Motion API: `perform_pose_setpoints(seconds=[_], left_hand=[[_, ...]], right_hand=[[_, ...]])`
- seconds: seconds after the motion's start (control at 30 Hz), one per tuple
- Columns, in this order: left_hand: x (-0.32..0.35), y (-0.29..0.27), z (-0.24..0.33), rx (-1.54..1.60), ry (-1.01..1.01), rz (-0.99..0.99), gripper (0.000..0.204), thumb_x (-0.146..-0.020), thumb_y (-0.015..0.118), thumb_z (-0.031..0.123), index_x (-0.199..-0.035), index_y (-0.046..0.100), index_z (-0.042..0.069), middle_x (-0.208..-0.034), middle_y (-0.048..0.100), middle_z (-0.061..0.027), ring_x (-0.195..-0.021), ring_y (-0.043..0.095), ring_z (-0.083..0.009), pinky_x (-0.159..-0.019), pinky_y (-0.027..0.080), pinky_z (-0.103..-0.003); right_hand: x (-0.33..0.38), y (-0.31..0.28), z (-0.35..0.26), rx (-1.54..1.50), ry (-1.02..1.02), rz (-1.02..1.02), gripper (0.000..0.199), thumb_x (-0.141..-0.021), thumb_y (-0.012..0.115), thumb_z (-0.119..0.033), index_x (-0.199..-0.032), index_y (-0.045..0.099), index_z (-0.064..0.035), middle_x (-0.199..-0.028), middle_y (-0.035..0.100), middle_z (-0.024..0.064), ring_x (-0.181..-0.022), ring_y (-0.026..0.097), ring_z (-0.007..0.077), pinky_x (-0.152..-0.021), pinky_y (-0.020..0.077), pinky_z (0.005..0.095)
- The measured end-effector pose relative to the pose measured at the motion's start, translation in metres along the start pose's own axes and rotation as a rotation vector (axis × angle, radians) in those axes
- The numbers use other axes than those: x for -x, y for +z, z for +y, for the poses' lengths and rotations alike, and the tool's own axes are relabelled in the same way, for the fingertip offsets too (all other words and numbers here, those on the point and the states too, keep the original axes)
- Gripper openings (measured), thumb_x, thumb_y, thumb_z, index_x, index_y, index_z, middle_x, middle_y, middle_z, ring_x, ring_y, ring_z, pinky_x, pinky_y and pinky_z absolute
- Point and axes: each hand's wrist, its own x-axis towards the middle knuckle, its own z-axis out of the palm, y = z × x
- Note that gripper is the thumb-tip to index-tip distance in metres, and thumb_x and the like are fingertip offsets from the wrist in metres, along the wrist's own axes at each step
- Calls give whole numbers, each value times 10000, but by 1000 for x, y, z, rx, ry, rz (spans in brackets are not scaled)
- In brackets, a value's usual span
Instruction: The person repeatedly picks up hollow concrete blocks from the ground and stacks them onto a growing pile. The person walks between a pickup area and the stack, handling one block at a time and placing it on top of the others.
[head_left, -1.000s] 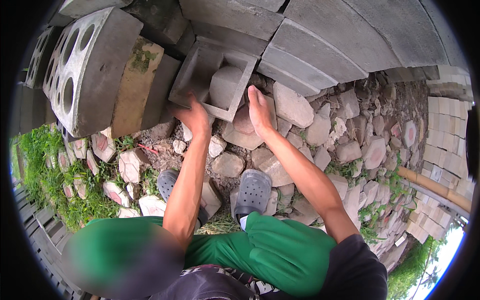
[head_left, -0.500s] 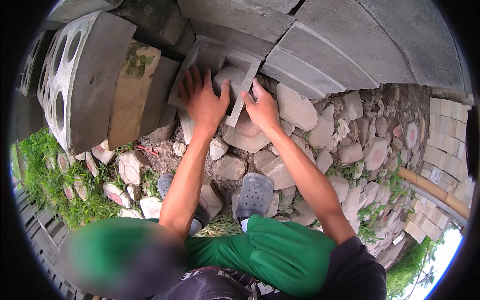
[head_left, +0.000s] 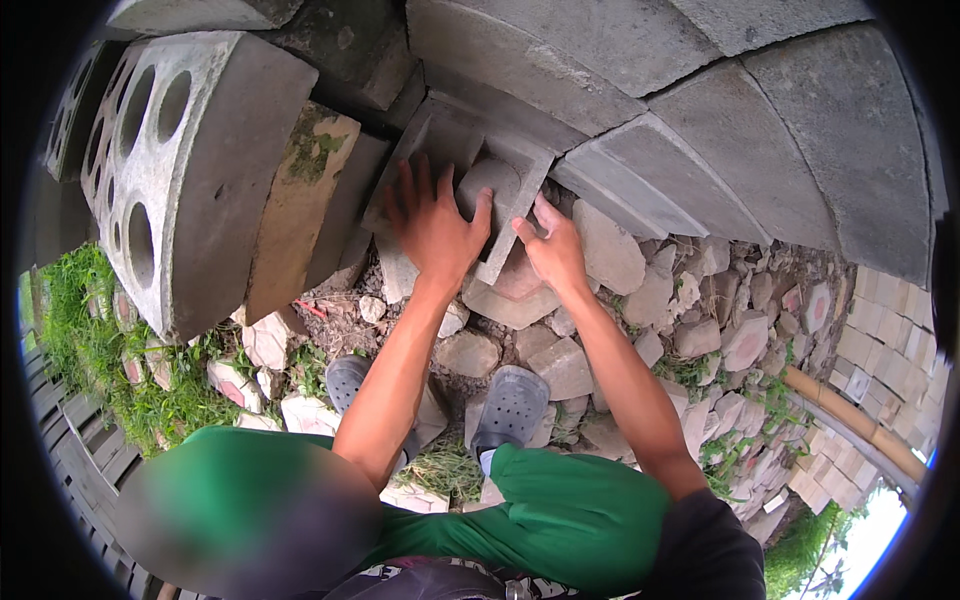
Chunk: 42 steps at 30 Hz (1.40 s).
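A grey concrete box-shaped block (head_left: pixel 533 187) with an open top sits against the wall of blocks, in front of my feet. Inside its right part lies a flat-topped, many-sided concrete piece (head_left: pixel 495 178). My left hand (head_left: pixel 437 228) reaches over the box with its fingers spread. Its fingertips are within the box's left part, and the thumb lies against the many-sided piece. At the outer side of the box's right wall is my right hand (head_left: pixel 556 252), thumb and forefinger apart and close to that wall. Its other fingers are partly hidden.
Large grey blocks (head_left: pixel 640 180) are stacked behind and to the right. A block with round holes (head_left: pixel 200 190) stands at the left beside a yellowish slab (head_left: pixel 298 200). Loose paving pieces (head_left: pixel 470 354) cover the ground around my clogs (head_left: pixel 510 405). A bamboo pole (head_left: pixel 850 420) lies at the right.
The view has shifted, so the box and both hands appear slightly lower and more to the right. The hands keep nearly the same places at the box.
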Motion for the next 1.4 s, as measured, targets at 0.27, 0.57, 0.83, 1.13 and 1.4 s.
perform_pose_setpoints(seconds=[0.27, 0.57, 0.83, 1.13, 1.4], left_hand=[[51, -82, 0, 415, -240, -135, 348, -907, 558, 284, -1163, 589, 51, -1197, 570, -194, -1146, 508, -343, -980, 377, -457], [252, -297, 50, 811, -1830, -40, 312, -945, 508, 263, -920, 628, -23, -613, 605, -64, -497, 549, -134, -503, 454, -326], [334, -425, 83, 1011, -1928, 284, 420, -933, 541, 392, -866, 626, -14, -736, 632, -68, -680, 559, -135, -659, 452, -313], [454, -512, 51, 1321, -1946, 672, 346, -949, 543, 312, -1024, 601, -21, -757, 604, -31, -695, 536, -62, -584, 442, -247], [556, -725, -5, 1295, -2051, 932, 325, -960, 495, 320, -897, 604, 21, -572, 569, -51, -369, 464, -107, -346, 357, -272]], right_hand=[[92, -7, -61, 351, 221, -281, 677, -868, 554, -492, -1331, 473, -5, -1176, 588, 269, -1123, 562, 382, -965, 429, 392], [316, 18, -189, 429, 406, -800, 373, -880, 561, -353, -769, 637, -6, -657, 622, 118, -613, 572, 174, -608, 450, 357], [428, 25, -261, 473, 568, -935, 373, -923, 572, -359, -687, 579, -70, -697, 575, -7, -668, 527, 93, -608, 436, 268], [572, 65, -319, 545, 504, -1066, 149, -905, 585, -140, -1017, 549, -48, -855, 627, 35, -776, 603, 122, -702, 509, 280], [726, 147, -434, 722, 343, -1376, 256, -934, 575, -253, -1050, 579, -26, -949, 638, 80, -849, 628, 164, -719, 510, 299]])
